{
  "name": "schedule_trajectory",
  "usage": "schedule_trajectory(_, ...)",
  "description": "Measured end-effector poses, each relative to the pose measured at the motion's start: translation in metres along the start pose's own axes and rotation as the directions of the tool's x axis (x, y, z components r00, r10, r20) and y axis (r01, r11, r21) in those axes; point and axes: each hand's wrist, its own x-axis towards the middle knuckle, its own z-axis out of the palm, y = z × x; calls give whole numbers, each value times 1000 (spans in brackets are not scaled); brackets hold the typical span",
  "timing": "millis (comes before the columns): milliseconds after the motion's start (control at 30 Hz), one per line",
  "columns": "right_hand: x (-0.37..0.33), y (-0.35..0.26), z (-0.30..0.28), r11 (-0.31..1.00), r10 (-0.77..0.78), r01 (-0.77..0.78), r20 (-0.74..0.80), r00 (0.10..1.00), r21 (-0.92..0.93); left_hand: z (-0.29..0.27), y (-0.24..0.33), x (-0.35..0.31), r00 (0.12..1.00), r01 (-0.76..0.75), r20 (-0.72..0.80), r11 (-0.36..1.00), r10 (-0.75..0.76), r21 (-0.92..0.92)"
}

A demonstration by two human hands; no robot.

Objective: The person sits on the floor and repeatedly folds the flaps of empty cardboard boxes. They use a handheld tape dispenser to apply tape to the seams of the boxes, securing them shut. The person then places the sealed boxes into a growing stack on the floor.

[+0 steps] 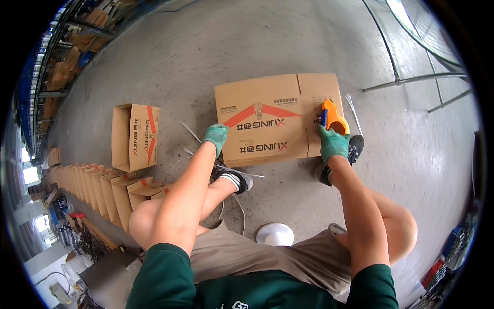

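A large brown cardboard box (262, 110) with red and black print lies on the floor in front of me, its flat face up. My left hand (216, 138), in a green glove, grips the box's left edge, fingers curled over it; their tips are partly hidden. In my right hand (334, 142), also green-gloved, is an orange and blue tape dispenser (330, 109). The fingers close around its lower end, over the right part of the box. My shoes (354, 150) stand close to the box's near corners.
An upright carton (143, 138) stands to the left, above a long row of open cartons (105, 193). White plastic strips (354, 113) lie on the floor around the box. Metal legs (411, 80) stand far right, loaded shelves (62, 72) far left. Between my legs sits a round white object (275, 235).
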Motion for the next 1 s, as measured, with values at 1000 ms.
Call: schedule_trajectory(1000, 7, -2, -19, 564, 520, -345, 1, 854, 750, -160, 51, -11, 959, -207, -239, 956, 156, -210)
